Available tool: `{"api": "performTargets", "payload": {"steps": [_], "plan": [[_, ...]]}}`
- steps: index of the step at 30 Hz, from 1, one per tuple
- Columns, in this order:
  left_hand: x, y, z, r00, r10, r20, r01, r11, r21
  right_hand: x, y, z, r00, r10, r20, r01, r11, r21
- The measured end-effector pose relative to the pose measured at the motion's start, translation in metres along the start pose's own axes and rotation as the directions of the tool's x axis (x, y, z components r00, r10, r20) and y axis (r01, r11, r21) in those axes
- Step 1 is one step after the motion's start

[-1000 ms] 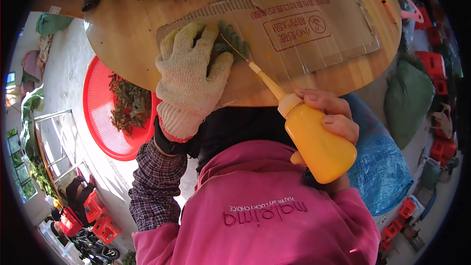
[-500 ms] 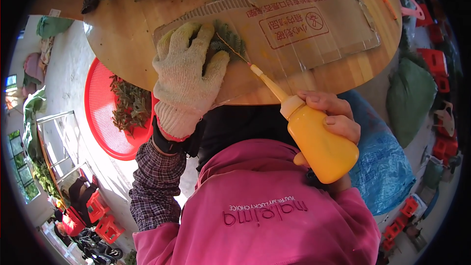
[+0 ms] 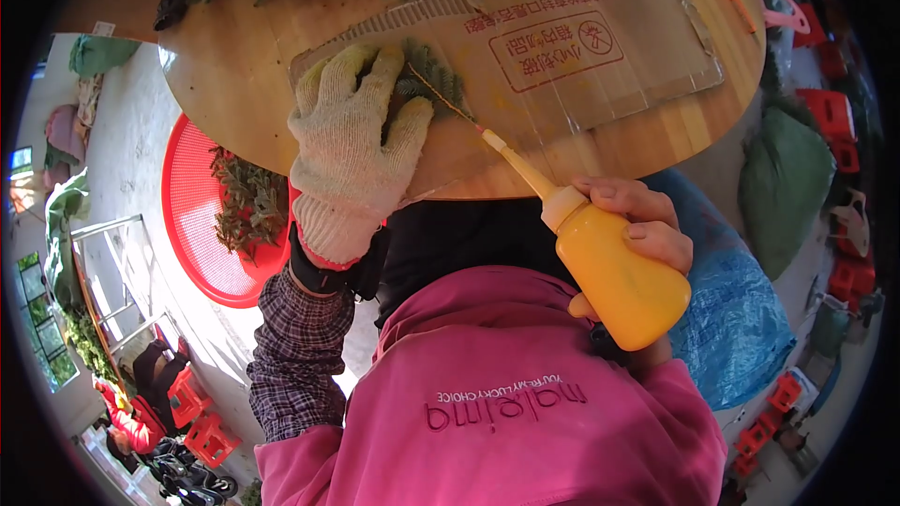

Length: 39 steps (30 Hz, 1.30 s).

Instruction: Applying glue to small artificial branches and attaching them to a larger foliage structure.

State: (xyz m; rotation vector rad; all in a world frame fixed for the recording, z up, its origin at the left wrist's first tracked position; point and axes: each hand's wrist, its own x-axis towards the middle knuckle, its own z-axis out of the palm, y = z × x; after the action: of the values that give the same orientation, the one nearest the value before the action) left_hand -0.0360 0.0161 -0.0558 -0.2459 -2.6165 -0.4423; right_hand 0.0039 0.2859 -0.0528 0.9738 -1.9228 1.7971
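- Ok so the step here is looking like lining up a glossy, pear-shaped yellow plastic squeeze bottle (image 3: pixel 623 276) with a dark green, needle-leaved sprig (image 3: pixel 444 73); I'd guess the next move is calling for a steady sprig and a light, even squeeze.
- Biggest thing: a smooth, curved-edge tan wooden table (image 3: pixel 234 66), spreading across 12 o'clock with its grain showing.
- A flat brown corrugated cardboard sheet (image 3: pixel 652 42) is lying on it around 12 to 1, ridges showing along one ragged edge.
- Over at 9, a round red plastic mesh basket (image 3: pixel 192 215) is holding scruffy olive-green clippings (image 3: pixel 248 201).
- The left hand (image 3: pixel 352 145), in a ribby off-white knit glove, is resting back-up at 10, thumb spreading away from the index finger; can't tell if it's pinching the sprig.
- The bare right hand (image 3: pixel 649 222) at 3 is gripping the bottle, whose tapered nozzle is pointing toward 11.
- The sprig is lying over the cardboard just before 12, right beside the glove.
- Smallest: a thin, brownish, stem-like strand (image 3: pixel 441 96) is slanting toward 5 from the sprig, its end meeting or nearly meeting the nozzle tip.
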Motion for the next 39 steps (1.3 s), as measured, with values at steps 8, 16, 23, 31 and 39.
{"api": "performTargets", "payload": {"steps": [8, 16, 23, 31, 39], "plan": [[0.003, 0.003, -0.002, 1.0, -0.018, 0.005, 0.018, 1.0, -0.007, -0.003, 0.0, -0.005, 1.0, 0.009, -0.012, -0.009, 1.0, 0.001], [0.004, 0.001, -0.013, 0.998, -0.052, 0.018, 0.054, 0.994, -0.098, 0.01, 0.001, 0.001, 0.954, -0.221, -0.2, 0.239, 0.968, 0.07], [-0.022, 0.034, -0.051, 0.915, -0.345, 0.211, 0.319, 0.298, -0.9, 0.062, -0.008, 0.019, 0.887, -0.363, 0.285, 0.41, 0.903, -0.128], [-0.039, 0.023, -0.075, 0.759, -0.351, 0.548, 0.312, -0.542, -0.78, 0.1, 0.002, 0.064, 0.79, -0.308, 0.53, 0.418, 0.903, -0.1], [-0.017, 0.01, -0.077, 0.833, -0.342, 0.434, 0.242, -0.479, -0.844, 0.104, 0.058, 0.054, 0.791, 0.12, 0.6, 0.335, 0.736, -0.589]]}}
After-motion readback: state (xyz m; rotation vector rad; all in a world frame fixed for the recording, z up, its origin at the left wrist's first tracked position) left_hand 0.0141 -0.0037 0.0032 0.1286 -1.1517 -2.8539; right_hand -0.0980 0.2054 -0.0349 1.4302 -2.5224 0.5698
